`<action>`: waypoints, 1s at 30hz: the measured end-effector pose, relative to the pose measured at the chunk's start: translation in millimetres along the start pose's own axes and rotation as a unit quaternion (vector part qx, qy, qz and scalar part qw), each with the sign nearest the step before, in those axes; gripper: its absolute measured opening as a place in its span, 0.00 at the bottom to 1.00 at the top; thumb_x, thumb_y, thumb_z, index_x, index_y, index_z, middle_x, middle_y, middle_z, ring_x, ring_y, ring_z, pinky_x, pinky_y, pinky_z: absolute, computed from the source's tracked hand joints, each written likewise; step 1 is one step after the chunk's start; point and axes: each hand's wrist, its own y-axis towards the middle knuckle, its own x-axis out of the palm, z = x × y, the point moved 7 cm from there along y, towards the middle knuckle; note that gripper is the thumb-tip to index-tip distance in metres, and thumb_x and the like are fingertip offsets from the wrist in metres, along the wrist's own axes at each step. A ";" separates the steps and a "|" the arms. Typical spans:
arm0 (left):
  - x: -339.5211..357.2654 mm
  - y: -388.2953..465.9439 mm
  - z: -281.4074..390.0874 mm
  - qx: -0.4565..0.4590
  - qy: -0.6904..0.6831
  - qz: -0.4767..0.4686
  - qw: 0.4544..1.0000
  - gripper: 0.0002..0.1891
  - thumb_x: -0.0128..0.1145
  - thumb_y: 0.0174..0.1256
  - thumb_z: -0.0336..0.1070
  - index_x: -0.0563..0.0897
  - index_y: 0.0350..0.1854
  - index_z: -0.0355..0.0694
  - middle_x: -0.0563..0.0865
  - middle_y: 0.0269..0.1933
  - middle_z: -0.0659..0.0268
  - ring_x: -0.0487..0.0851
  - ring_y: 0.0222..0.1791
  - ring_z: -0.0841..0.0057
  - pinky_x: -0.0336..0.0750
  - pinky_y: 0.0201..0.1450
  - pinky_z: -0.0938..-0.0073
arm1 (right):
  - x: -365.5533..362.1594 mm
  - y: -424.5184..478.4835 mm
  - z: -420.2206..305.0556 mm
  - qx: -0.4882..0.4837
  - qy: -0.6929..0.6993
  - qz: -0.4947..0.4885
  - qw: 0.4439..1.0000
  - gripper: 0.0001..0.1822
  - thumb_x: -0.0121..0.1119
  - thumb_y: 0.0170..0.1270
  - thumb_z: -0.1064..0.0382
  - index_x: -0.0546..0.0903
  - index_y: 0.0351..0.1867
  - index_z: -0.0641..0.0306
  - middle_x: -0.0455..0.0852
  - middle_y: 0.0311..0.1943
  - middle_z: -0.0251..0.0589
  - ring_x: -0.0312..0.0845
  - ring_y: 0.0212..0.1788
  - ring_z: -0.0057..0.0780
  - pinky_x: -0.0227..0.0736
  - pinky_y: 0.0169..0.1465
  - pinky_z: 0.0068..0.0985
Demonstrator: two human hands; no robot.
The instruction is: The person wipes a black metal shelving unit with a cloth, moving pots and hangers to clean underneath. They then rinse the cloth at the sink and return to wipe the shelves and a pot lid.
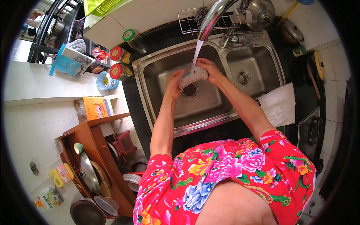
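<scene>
Both my hands hold a wet white cloth [194, 76] over the large basin of a stainless steel double sink [205, 105]. My left hand [175, 81] grips the cloth's left end, and my right hand [209, 70] grips its right end. Water [198, 50] runs from the curved chrome faucet [209, 25] onto the cloth between my hands. Below the cloth lies the drain [189, 90] of the large basin. Part of the cloth is hidden by my fingers.
A white towel [278, 105] lies over the counter's edge at the right. Lidded jars [120, 54] stand left of the sink. Behind it are a wire rack [187, 22] with a scouring pad and a metal kettle [260, 14]. A gas stove [310, 132] is at the right.
</scene>
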 end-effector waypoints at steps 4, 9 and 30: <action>14.9 -4.4 11.3 -0.010 0.192 -0.035 0.981 0.11 0.62 0.57 0.35 0.79 0.39 0.35 0.83 0.34 0.63 0.82 0.32 0.79 0.75 0.33 0.81 | 12.2 -1.8 -8.0 -0.003 0.021 -0.056 0.998 0.10 0.54 0.62 0.67 0.78 0.45 0.63 0.80 0.38 0.35 0.77 0.40 0.22 0.74 0.46 0.22; 11.6 -0.6 6.7 0.003 -0.001 -0.120 0.993 0.06 0.59 0.60 0.31 0.77 0.37 0.38 0.83 0.33 0.66 0.81 0.33 0.80 0.75 0.35 0.82 | 15.5 -5.9 -13.7 -0.011 0.028 -0.047 0.998 0.10 0.59 0.58 0.70 0.80 0.42 0.63 0.80 0.38 0.34 0.76 0.41 0.20 0.73 0.44 0.19; 6.8 -10.3 2.7 0.023 -0.108 -0.032 0.993 0.04 0.53 0.64 0.32 0.76 0.38 0.39 0.81 0.37 0.66 0.81 0.38 0.76 0.77 0.41 0.77 | 22.0 -38.8 -0.9 -0.085 -0.082 0.088 0.989 0.07 0.63 0.55 0.68 0.83 0.34 0.68 0.83 0.29 0.35 0.76 0.34 0.21 0.69 0.40 0.17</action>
